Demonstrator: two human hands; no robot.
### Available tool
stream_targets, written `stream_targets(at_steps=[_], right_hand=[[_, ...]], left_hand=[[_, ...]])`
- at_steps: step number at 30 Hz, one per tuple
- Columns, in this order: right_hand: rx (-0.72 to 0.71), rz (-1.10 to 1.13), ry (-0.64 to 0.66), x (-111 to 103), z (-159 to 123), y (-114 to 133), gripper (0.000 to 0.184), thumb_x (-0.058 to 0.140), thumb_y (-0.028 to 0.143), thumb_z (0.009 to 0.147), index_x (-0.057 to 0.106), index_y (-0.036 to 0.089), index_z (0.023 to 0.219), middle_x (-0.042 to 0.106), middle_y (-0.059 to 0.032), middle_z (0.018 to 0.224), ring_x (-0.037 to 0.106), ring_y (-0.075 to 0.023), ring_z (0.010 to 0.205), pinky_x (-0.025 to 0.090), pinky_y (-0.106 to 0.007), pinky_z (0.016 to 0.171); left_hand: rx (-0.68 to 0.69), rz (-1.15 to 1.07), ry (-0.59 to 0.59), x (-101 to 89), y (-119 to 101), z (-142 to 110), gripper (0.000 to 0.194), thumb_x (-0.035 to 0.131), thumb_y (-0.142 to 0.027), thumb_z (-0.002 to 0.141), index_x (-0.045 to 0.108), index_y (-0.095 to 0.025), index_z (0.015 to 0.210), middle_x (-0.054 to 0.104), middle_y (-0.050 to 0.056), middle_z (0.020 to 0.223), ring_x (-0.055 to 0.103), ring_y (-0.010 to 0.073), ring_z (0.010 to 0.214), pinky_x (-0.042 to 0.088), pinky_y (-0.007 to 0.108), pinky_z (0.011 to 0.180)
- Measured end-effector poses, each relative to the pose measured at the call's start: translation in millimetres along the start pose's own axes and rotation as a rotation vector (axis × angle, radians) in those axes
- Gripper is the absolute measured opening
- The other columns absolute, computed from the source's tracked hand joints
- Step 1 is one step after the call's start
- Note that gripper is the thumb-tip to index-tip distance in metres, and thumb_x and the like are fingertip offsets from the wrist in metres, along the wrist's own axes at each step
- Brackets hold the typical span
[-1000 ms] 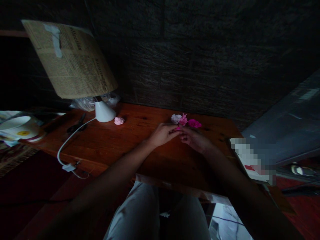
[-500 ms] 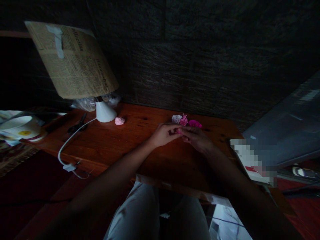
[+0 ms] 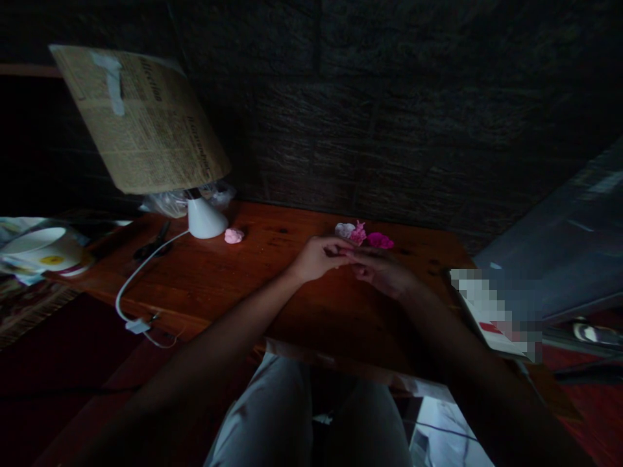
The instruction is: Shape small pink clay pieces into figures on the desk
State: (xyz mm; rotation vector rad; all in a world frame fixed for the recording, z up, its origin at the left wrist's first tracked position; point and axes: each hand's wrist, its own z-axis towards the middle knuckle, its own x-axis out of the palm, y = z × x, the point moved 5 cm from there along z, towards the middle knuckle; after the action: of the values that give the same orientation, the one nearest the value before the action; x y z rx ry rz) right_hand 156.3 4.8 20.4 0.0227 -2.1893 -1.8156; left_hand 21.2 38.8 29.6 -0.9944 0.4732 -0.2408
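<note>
My left hand [image 3: 321, 257] and my right hand [image 3: 382, 269] meet fingertip to fingertip above the wooden table [image 3: 209, 279]. Their fingers are closed in a pinch on a small pink piece that looks like modelling clay, now almost wholly hidden between them. Just beyond the hands lie a whitish ruffled piece [image 3: 344, 229], a pink flower-like piece [image 3: 359, 232] and a flat magenta piece [image 3: 379, 240]. Farther left, a pale pink lump of clay [image 3: 234, 235] rests beside the lamp base.
A lamp with a newspaper shade [image 3: 146, 123] stands at the back left, its white cord [image 3: 124, 288] hanging over the front edge. Scissors [image 3: 153, 246] lie near it. At far left is a white paper tub [image 3: 46, 250]. A blurred-out white item [image 3: 491, 318] sits on the right.
The fingers have shifted slightly and closed over the small pink piece, which showed between the fingertips before. The things on the table have stayed put.
</note>
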Motion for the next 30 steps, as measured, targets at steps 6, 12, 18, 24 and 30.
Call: stream_targets(at_steps=[6,12,18,24,30], right_hand=[[0.073,0.025,-0.044,-2,-1,-2,0.029,0.092,0.036,0.054,0.076,0.022,0.073,0.066,0.0019,0.071,0.046,-0.0066,0.057,0.037,-0.022,0.053],[0.027,-0.019,-0.013,0,2,-6,0.027,0.089,0.038,0.058,0.075,0.022,0.074,0.062,0.0030,0.065,0.045,-0.0077,0.057,0.035,-0.024,0.056],[-0.077,-0.072,-0.042,-3,6,-5,0.031,0.085,0.045,0.061,0.075,0.020,0.075,0.062,0.0018,0.065,0.043,-0.0084,0.057,0.029,-0.024,0.052],[-0.105,-0.082,-0.149,-14,7,-1,0.040,0.086,0.054,0.058,0.074,0.020,0.073,0.059,0.0027,0.061,0.046,-0.0079,0.056,0.033,-0.023,0.053],[-0.121,-0.089,-0.154,-14,4,2,0.038,0.087,0.051,0.057,0.077,0.020,0.078,0.067,0.0002,0.070,0.052,-0.0085,0.060,0.038,-0.022,0.054]], left_hand=[[-0.096,-0.122,0.036,1.2,7,0,0.027,0.078,-0.036,0.076,0.073,-0.012,0.087,0.077,0.012,0.095,0.054,0.0039,0.045,0.042,0.018,0.042],[-0.082,-0.189,0.015,0.7,11,2,0.037,0.078,-0.046,0.073,0.064,-0.012,0.071,0.076,0.012,0.090,0.058,0.0059,0.047,0.046,0.020,0.043],[-0.096,-0.161,-0.027,1.7,11,1,0.040,0.079,-0.049,0.072,0.066,-0.012,0.078,0.070,0.003,0.068,0.054,0.0050,0.044,0.042,0.017,0.043],[-0.120,-0.169,0.039,5.5,7,3,0.042,0.079,-0.046,0.074,0.072,-0.011,0.095,0.070,0.002,0.074,0.055,0.0060,0.050,0.044,0.019,0.049],[-0.064,-0.203,0.046,3.7,11,5,0.042,0.074,-0.048,0.078,0.072,-0.011,0.098,0.070,0.003,0.076,0.053,0.0062,0.049,0.045,0.021,0.050]])
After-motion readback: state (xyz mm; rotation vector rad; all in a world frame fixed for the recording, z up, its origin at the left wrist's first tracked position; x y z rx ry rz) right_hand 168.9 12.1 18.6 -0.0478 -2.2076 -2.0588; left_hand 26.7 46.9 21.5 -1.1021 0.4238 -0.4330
